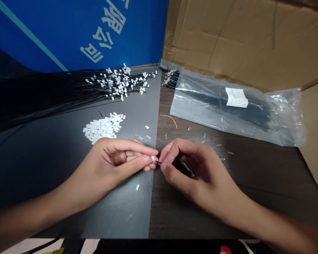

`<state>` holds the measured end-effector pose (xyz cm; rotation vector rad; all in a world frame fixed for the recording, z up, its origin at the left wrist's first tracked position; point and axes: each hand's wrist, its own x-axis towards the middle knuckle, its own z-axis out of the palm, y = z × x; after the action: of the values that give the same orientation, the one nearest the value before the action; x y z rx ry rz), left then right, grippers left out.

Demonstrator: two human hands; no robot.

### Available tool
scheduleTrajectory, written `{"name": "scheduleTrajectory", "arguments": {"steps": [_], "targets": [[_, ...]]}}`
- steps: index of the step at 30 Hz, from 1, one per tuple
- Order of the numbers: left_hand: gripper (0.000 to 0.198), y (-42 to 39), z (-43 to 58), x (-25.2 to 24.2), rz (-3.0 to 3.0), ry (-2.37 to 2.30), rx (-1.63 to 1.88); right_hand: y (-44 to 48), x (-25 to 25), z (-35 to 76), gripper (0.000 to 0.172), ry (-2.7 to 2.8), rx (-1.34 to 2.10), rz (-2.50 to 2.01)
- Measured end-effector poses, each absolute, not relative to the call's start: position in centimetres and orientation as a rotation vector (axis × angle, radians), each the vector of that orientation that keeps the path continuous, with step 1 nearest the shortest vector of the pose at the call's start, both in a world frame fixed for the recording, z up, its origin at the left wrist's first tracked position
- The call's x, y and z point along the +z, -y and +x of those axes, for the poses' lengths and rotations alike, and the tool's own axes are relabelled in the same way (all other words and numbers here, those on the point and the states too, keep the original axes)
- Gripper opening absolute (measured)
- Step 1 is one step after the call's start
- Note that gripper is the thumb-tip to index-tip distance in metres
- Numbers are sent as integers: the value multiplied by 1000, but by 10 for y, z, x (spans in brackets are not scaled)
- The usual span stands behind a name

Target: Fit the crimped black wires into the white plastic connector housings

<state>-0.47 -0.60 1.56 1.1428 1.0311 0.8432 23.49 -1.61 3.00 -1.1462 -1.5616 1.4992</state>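
My left hand [116,158] pinches a small white plastic connector [153,158] between thumb and forefinger. My right hand [193,169] meets it fingertip to fingertip, pinching a thin black wire [185,169] whose end touches the connector. Both hands hover low over the seam between the grey mat [69,165] and the dark wooden tabletop [254,176]. A pile of loose white connectors [103,127] lies just beyond my left hand.
Black wires fitted with white connectors [119,84] fan out at the back left. A clear plastic bag of black wires [235,106] lies at the right. Blue board [69,31] and cardboard [241,38] wall the back. A yellow wire scrap [171,119] and stray connectors dot the table.
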Motion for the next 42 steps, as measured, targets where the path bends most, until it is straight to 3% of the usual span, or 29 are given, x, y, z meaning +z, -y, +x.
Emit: {"name": "scheduleTrajectory", "arguments": {"steps": [18, 42], "targets": [[9, 5, -4, 19, 1174, -1063, 811, 16, 30, 234, 17, 1538, 1522, -1164], [21, 8, -6, 16, 1145, -1075, 846, 17, 28, 235, 19, 1578, 1463, -1140]]}}
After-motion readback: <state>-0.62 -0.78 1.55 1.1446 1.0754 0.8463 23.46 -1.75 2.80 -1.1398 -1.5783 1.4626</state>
